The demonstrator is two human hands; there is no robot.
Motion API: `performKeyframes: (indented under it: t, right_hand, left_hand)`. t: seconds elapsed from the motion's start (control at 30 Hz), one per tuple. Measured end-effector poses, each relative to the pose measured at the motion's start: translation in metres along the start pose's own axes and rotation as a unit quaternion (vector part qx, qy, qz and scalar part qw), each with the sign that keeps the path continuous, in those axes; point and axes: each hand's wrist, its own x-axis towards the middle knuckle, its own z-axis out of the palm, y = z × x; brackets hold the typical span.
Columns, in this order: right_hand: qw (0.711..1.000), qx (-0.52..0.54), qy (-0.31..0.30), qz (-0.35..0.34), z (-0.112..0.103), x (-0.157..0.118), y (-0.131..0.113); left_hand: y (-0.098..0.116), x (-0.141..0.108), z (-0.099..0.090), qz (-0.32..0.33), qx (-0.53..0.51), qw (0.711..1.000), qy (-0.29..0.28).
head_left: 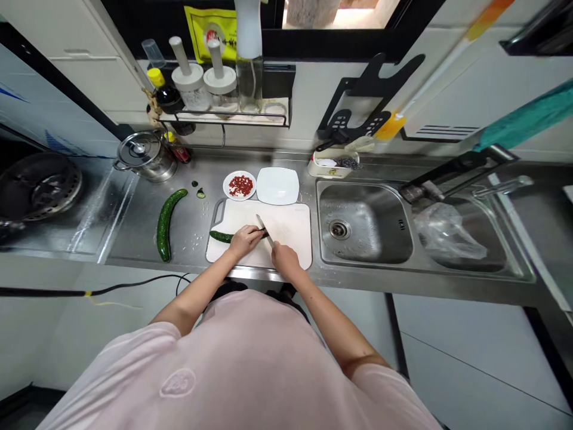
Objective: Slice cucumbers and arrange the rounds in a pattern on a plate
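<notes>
On a white cutting board (pixel 293 230) lies a dark green cucumber (pixel 221 236), pointing left and right. My left hand (pixel 246 240) is closed over its middle, pressing it to the board. In my right hand (pixel 285 261) is the handle of a knife (pixel 264 229), its narrow blade at the cucumber's right end. Whether the blade has gone into the cucumber I cannot tell. A second, whole cucumber (pixel 164 226) rests on the steel counter to the left. Cut-off end pieces (pixel 200 193) lie near it.
Behind the board stand a small plate of chopped red pieces (pixel 240 186) and a white square plate (pixel 277 186). A steel pot (pixel 147 156) is at the back left. To the right is a sink (pixel 364 224), with a plastic bag (pixel 447 230) over the second basin.
</notes>
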Motion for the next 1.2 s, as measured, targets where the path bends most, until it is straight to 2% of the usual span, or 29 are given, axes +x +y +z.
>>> performKeyframes:
  t: [0.37,0.63,0.93,1.2]
  right_hand:
    - [1.000,0.000,-0.005,-0.004,0.003,-0.007,0.005]
    - [1.000,-0.002,-0.006,-0.006,0.003,0.004,0.001]
    - [1.000,-0.003,0.024,-0.007,0.007,0.016,-0.002]
    - [1.000,-0.002,-0.001,-0.001,0.016,-0.002,0.008]
  left_hand:
    - [0.001,0.000,-0.001,-0.003,-0.001,1.000,-0.003]
    - [0.000,0.000,0.000,-0.007,0.001,1.000,-0.007]
    - [-0.001,0.000,0.001,0.003,-0.002,1.000,0.005]
    - [-0.001,0.001,0.001,0.011,-0.005,1.000,0.018]
